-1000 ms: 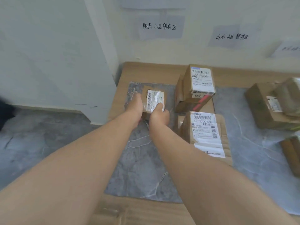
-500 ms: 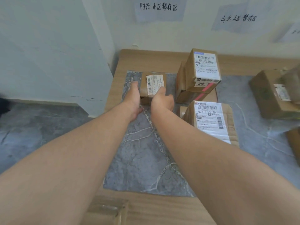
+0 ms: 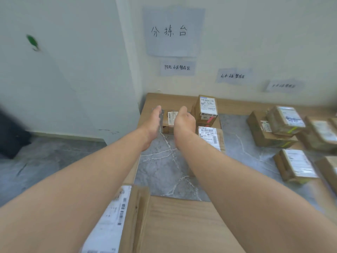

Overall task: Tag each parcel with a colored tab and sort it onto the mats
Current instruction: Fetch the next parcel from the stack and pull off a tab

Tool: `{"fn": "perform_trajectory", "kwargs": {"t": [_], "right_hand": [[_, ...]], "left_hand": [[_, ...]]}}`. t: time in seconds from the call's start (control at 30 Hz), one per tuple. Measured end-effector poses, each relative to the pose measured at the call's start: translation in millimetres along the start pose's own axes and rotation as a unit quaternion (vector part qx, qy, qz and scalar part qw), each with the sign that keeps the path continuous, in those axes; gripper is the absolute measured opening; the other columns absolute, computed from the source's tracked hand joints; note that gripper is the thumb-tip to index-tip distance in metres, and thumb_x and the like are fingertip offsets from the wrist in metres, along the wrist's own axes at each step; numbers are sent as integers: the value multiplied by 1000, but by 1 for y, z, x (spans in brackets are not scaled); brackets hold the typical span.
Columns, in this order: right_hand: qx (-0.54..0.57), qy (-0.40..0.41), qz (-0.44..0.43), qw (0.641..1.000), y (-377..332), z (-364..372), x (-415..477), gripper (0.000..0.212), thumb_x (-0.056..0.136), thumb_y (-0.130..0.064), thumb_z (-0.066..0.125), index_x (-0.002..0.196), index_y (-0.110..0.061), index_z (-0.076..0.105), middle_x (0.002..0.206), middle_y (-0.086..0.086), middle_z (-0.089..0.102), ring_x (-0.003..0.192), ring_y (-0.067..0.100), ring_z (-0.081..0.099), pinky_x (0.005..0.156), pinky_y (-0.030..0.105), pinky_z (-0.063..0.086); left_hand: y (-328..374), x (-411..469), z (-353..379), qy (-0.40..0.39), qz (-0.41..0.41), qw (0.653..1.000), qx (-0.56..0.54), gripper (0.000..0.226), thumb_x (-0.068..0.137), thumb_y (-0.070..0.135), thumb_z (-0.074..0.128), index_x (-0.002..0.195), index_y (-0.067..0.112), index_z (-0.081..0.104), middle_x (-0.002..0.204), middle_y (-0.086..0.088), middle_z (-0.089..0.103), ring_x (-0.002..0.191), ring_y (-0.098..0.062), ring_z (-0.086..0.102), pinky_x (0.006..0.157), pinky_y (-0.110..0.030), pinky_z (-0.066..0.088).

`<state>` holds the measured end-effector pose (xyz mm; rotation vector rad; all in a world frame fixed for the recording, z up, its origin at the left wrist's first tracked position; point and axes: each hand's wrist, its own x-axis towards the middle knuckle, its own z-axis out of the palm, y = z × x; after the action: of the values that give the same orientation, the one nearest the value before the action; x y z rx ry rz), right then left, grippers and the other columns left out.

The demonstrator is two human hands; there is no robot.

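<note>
Fingers on the left hand (image 3: 153, 123) are stretched out straight and close together, gripping nothing. The edge of the palm sits just left of the small parcel (image 3: 169, 123). Over on the other side, the right hand (image 3: 184, 122) is loosely cupped with the thumb up. Its fingertips are tucked out of sight behind the palm, and nothing shows in its grasp. That hand covers the parcel's right side, so I can't tell whether it touches the box.

The small parcel sits between the two hands at the far end of the grey mat (image 3: 160, 168), with only a strip of its white label showing. No colored tab can be made out on it from here.

Just to the right, a stacked parcel (image 3: 207, 107) shows a pink tab (image 3: 211, 119) under its label. Nearer, a flat parcel (image 3: 209, 137) is partly hidden by the right forearm. Another parcel (image 3: 116, 220) lies under the left forearm on the wooden table (image 3: 182, 221), cut off by the bottom edge. Far right, a cluster of parcels (image 3: 284, 123) is smeared with blur, its labels unreadable. The rightmost wall sign (image 3: 283, 86) is too blurred to read.
</note>
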<state>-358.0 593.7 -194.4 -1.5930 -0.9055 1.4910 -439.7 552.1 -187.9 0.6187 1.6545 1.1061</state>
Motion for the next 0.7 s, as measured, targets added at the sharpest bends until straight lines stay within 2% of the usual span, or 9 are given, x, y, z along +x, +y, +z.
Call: {"fn": "perform_trajectory", "kwargs": {"t": [0.1, 0.2, 0.27, 0.33, 0.4, 0.47, 0.5, 0.6, 0.7], "right_hand": [[11, -14, -31, 999, -15, -18, -52, 37, 97, -36, 39, 65, -18, 43, 66, -1, 44, 67, 24, 42, 68, 34, 36], [15, -20, -57, 998, -25, -40, -105, 36, 95, -35, 39, 64, -18, 39, 61, -1, 39, 61, 21, 38, 61, 33, 34], [14, -28, -61, 998, -33, -57, -140, 34, 98, -34, 39, 70, -16, 44, 62, 0, 41, 59, 21, 39, 56, 30, 34], [13, -37, -75, 996, -41, -75, -168, 33, 99, -34, 40, 77, -14, 53, 67, 1, 47, 64, 22, 44, 63, 32, 37], [9, -42, -95, 995, -46, -96, -193, 36, 99, -32, 41, 91, -6, 64, 79, 4, 54, 72, 23, 47, 68, 35, 37], [22, -49, -105, 993, -49, -117, -217, 40, 99, -30, 42, 107, 6, 58, 86, 6, 50, 77, 21, 45, 66, 35, 34], [29, -52, -110, 992, -49, -126, -229, 42, 98, -30, 42, 110, 8, 55, 87, 7, 48, 78, 20, 43, 66, 34, 33], [55, -66, -131, 988, -48, -152, -265, 40, 96, -31, 45, 102, 5, 63, 88, 4, 54, 80, 22, 47, 73, 39, 42], [48, -93, -147, 984, -36, -178, -294, 27, 97, -32, 45, 88, -21, 68, 101, 0, 68, 92, 24, 61, 89, 44, 54]], "left_hand": [[9, -56, -6, 8, 27, 1000, 0, 55, 104, 56, 27, 150, 30, 41, 158, 4, 36, 147, -17, 30, 117, -39, 24], [19, -106, -8, -4, 59, 998, -16, 54, 106, 51, 25, 151, 25, 38, 159, 3, 34, 148, -17, 29, 116, -38, 24], [26, -137, -7, -5, 73, 997, -24, 54, 105, 51, 25, 151, 26, 39, 154, 2, 39, 144, -16, 33, 114, -36, 25], [31, -168, -6, -6, 83, 996, -26, 55, 104, 54, 25, 150, 28, 41, 145, -4, 44, 138, -18, 38, 110, -36, 27], [34, -199, -2, -11, 102, 994, -25, 56, 103, 56, 24, 150, 30, 40, 152, -4, 41, 136, -22, 41, 111, -37, 28], [37, -232, 2, -6, 122, 992, -23, 56, 104, 55, 23, 151, 29, 39, 154, -1, 40, 115, -18, 50, 105, -34, 31], [36, -248, 4, -7, 131, 991, -18, 57, 104, 55, 23, 151, 29, 39, 154, -1, 41, 111, -18, 50, 103, -33, 31], [28, -291, 6, -11, 152, 988, -8, 58, 104, 55, 21, 152, 28, 38, 155, -1, 39, 141, -26, 36, 114, -40, 26], [11, -333, 6, 2, 167, 986, -12, 58, 104, 54, 21, 152, 27, 39, 157, -3, 38, 145, -27, 32, 116, -40, 26]]}}
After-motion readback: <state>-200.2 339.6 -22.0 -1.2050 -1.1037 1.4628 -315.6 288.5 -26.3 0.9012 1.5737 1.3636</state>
